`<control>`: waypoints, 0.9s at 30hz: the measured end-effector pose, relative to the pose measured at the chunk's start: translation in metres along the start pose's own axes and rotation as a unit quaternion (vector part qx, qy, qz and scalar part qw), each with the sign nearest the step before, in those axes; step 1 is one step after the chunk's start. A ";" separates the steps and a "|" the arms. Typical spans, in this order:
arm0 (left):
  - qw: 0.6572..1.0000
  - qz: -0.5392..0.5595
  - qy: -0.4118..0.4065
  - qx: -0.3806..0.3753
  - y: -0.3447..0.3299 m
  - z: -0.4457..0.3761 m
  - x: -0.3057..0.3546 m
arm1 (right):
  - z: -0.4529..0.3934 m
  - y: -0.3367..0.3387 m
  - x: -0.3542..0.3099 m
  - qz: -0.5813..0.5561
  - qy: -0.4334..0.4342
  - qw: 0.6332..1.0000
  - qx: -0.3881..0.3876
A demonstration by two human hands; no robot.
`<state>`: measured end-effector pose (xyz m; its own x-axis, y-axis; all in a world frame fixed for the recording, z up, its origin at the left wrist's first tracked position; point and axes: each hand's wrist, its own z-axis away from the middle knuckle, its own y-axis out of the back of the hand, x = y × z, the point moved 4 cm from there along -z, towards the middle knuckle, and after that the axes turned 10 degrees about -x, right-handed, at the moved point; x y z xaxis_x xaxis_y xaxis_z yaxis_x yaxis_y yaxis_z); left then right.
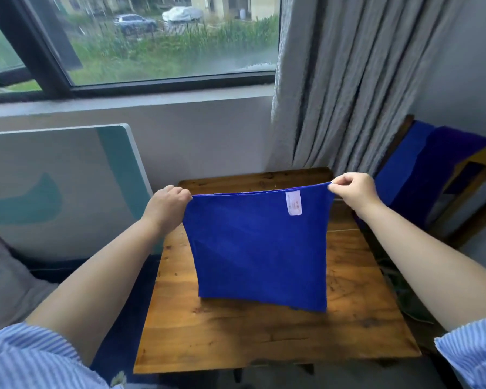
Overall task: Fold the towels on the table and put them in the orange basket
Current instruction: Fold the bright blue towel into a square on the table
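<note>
A blue towel (258, 248) hangs doubled over above the wooden table (236, 332), a white label near its top edge. My left hand (167, 204) pinches its top left corner. My right hand (354, 189) pinches the top right corner. The towel's lower edge reaches down to about the tabletop. More blue towels (421, 175) are draped over a wooden piece of furniture at the right. No orange basket is in view.
A window and a grey curtain (348, 80) stand behind the table. A white and teal panel (62, 186) leans against the wall at the left. A grey cushion (3, 276) lies low on the left.
</note>
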<state>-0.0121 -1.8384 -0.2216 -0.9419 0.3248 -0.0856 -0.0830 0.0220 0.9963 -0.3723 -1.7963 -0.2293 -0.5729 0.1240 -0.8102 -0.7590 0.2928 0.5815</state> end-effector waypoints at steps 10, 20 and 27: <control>0.960 -0.238 -0.123 -0.083 0.038 0.017 0.069 | 0.008 0.044 -0.004 0.192 0.064 0.979 -0.004; 0.995 -0.061 0.026 0.074 0.067 0.049 0.078 | 0.034 0.083 -0.021 0.195 0.187 0.961 0.059; 0.979 -0.192 -0.006 -0.066 0.024 0.051 0.075 | 0.039 0.075 0.018 0.219 0.127 0.967 -0.042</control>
<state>-0.0679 -1.7656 -0.2042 -0.8293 0.3273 -0.4530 -0.4726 0.0220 0.8810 -0.4276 -1.7349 -0.2029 -0.8942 -0.0210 -0.4473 -0.4431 0.1855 0.8771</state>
